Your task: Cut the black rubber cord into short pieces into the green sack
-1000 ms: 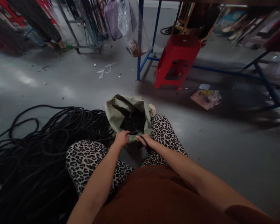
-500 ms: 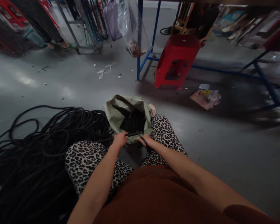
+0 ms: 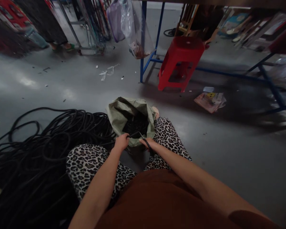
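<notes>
Between my knees stands a green woven sack (image 3: 114,116), its mouth open, with many short black pieces (image 3: 135,124) inside. My left hand (image 3: 121,141) is closed on a black cord (image 3: 132,135), whose end sticks out over the sack's near rim. Black-handled scissors (image 3: 146,143) are in my right hand (image 3: 149,144), their blades pointing up and left beside the cord's end. A large heap of black cord (image 3: 62,136) lies on the floor at the left, running up to my left hand.
A red plastic stool (image 3: 186,49) stands beyond the sack, by a blue-legged table (image 3: 142,47) with plastic bags hanging from it. A printed bag (image 3: 211,101) lies on the floor at right. A person's legs (image 3: 46,22) show at the upper left.
My left hand has shifted slightly left, and the cord's end now tilts up. The scissor blades stand a little apart from the cord, pointing more upward.
</notes>
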A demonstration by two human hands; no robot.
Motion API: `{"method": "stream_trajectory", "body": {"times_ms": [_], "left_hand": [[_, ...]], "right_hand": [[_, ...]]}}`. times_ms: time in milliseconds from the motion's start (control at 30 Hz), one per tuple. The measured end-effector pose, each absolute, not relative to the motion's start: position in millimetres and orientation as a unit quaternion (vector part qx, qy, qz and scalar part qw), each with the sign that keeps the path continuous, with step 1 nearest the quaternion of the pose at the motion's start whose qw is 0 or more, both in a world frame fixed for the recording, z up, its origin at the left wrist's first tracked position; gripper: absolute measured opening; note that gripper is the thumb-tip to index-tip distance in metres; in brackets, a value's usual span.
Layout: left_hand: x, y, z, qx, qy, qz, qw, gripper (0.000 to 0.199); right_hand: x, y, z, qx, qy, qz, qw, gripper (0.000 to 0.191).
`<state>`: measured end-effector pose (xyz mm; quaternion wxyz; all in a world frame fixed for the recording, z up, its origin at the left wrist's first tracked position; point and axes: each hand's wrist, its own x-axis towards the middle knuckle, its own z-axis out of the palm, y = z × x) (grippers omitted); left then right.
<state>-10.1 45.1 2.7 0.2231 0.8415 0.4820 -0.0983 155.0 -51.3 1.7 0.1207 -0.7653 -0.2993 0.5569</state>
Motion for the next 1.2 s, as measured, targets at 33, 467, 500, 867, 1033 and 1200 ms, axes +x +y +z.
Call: {"method": "stream_trajectory", "body": {"times_ms": [33,467,500,867,1033,1200], "left_hand": [[-9.7,45.5,3.1,0.839,0.486,-0.091,0.226,0.033],[-4.4,44.9,0.2,0.845,0.469,-0.020,0.257,0.031],[-4.1,44.4,-0.1,0.845,0.466,-0.021,0.260,0.031],[-3.0,41.2,-3.7,0.862,0.431,-0.031,0.265,0.033],[-3.0,41.0,-2.9,0.864,0.424,-0.046,0.268,0.033],[-2.3,40.3,-0.5,0.863,0.419,-0.056,0.275,0.034]], "right_hand": [[154.7,-51.8,3.5,-0.759,-0.295,0.565,0.133,0.043],[151.9,-56.4,12.8,-0.711,-0.302,0.607,0.185,0.043],[151.8,-56.3,11.7,-0.711,-0.303,0.607,0.185,0.043],[152.7,-55.6,2.3,-0.708,-0.316,0.607,0.174,0.047],[151.9,-55.1,7.5,-0.715,-0.300,0.608,0.170,0.051],[151.2,-54.8,11.7,-0.720,-0.296,0.605,0.164,0.051]]}}
